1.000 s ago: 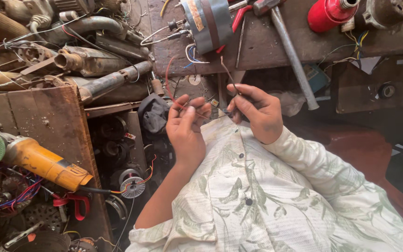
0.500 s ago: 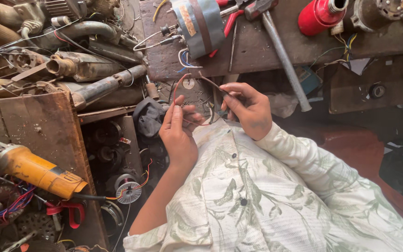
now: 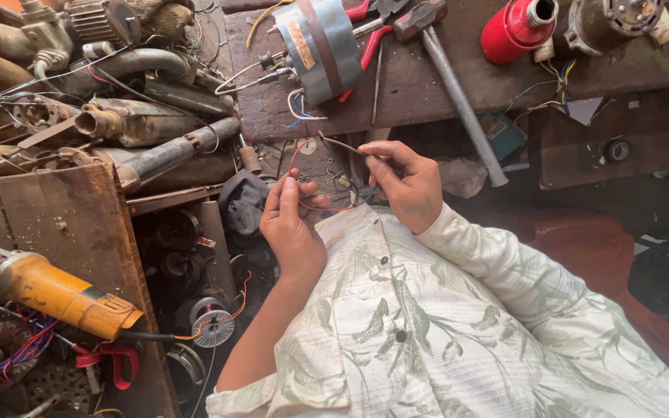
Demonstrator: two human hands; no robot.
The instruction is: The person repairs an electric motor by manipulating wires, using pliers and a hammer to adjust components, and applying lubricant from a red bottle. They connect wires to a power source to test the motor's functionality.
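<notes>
At the lower left of the frame a yellow grinder [image 3: 56, 294] lies on the wooden bench [image 3: 63, 224], with rusty pipes [image 3: 141, 124] above it in the upper left. Near the centre my left hand [image 3: 292, 228] is half curled, fingertips pinching a thin red wire [image 3: 320, 207]. The wire loops up to my right hand [image 3: 404, 182], closed in a pinch on its other end. Above them a grey motor [image 3: 320, 46] sits at the top, a hammer [image 3: 458, 101] beside it and a red can [image 3: 516, 29] in the upper right.
</notes>
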